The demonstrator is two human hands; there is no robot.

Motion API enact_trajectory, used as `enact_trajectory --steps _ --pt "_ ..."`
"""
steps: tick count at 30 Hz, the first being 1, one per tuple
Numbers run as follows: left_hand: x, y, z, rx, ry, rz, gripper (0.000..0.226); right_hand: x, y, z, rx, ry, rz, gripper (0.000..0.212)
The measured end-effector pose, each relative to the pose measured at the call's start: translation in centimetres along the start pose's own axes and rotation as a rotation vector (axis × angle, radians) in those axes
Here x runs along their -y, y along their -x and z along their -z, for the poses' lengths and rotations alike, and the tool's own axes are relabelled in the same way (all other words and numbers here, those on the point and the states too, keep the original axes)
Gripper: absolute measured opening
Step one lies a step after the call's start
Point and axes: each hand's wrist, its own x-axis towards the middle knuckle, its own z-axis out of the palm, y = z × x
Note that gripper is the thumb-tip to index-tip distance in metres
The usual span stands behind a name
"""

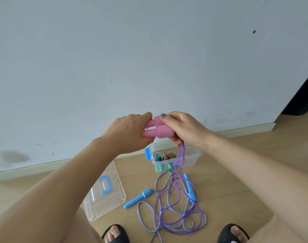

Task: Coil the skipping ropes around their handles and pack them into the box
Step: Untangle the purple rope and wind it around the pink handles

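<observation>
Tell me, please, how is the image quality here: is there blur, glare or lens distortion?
Head view: soft, even daylight, no harsh glare; the baseboard bows from wide-angle distortion; the forearms near the edges look stretched; the pink handles and both hands, left hand and right hand, are slightly soft.

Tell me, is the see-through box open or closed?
Open. The box has no lid on, so coiled ropes show inside. Its lid lies apart on the floor.

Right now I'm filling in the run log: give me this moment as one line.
hands: left and right grip pink handles | purple rope hangs uncoiled | blue-handled rope on floor | box open
</observation>
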Motion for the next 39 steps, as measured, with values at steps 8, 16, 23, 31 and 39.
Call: enact_trajectory --steps 8,16,23,31,39 --pt "0.2 0.2 0.3 -0.046 -0.053 0.035 0.020 0.1 -0.3 0.0 -0.117 0.080 0.085 0.042" --pt "0.4 -0.2 0.9 -0.058 -0.139 0.041 0.012 -0.3 -0.6 0.8 -0.150 0.082 0.058 0.062" --pt "1.0 -0.3 0.6 0.027 0.079 0.160 0.020 -1.3 -0.1 -0.1 -0.334 0.120 0.076 0.046" --pt "2.8 -0.9 -1.0 0.122 0.102 0.456 0.015 -2.6 1.2 -2.9 -0.220 1.286 0.214 0.029" --pt "1.7 -0.4 -2.8 0.252 -0.246 0.285 0.016 -0.8 2.8 -6.2 0.109 1.369 0.349 0.012"
